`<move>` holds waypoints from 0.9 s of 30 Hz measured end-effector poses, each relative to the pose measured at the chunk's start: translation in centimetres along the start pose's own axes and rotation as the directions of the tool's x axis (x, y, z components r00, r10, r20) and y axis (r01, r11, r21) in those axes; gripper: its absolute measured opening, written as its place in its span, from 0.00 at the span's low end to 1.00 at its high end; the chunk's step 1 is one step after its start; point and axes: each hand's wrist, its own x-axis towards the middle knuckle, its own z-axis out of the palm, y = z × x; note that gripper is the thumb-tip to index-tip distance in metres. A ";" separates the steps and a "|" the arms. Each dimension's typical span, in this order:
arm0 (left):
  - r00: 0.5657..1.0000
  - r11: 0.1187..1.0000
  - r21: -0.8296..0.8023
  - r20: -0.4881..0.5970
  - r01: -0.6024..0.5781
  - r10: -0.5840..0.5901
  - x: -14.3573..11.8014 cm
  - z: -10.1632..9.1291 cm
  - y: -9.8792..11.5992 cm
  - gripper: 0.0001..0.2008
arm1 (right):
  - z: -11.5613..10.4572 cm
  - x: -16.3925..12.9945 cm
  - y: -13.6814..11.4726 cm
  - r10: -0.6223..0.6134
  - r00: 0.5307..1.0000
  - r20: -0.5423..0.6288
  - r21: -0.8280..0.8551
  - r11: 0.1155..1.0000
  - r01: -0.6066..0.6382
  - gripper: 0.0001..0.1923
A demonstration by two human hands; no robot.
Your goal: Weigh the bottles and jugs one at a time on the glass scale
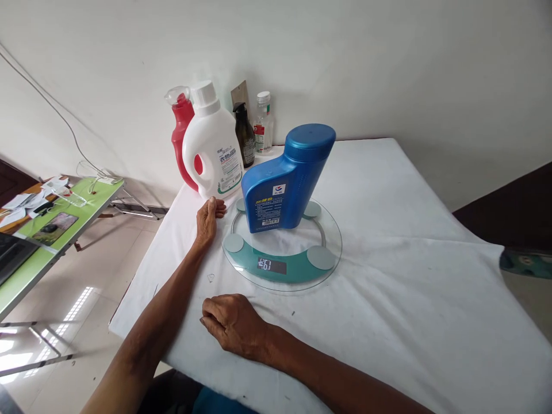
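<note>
A blue plastic bottle (276,198) with a wide blue cap stands on a round glass scale (259,277), whose small display shows lit digits. Just left of the scale, my left hand (209,221) rests on its edge on the white cloth, thumb up and fingers partly stretched toward the bottle. Nothing shows in it. In front of the scale, my right hand (236,323) lies on the cloth with its fingers curled in, apart from the glass. No object is visible in that fist. Behind my left hand is a white detergent jug (211,149).
At the back left, a red bottle (181,135), a dark pump bottle (245,135) and a clear white-capped bottle (263,118) stand by the wall. A white cloth (409,276) covers the table. On the left, a green table (92,198) holds papers and a mouse.
</note>
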 end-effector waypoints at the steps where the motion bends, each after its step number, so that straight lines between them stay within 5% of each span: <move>1: 1.000 1.000 0.005 0.001 0.001 -0.001 0.0 0.0 0.0 0.36 | -0.1 0.0 0.0 -0.001 1.000 0.004 0.000 1.000 0.001 0.19; 27: 0.996 0.991 0.125 0.081 -0.040 0.030 0.1 -0.3 0.2 0.30 | -0.2 -0.2 -0.2 -0.006 1.000 0.025 -0.004 1.000 0.006 0.22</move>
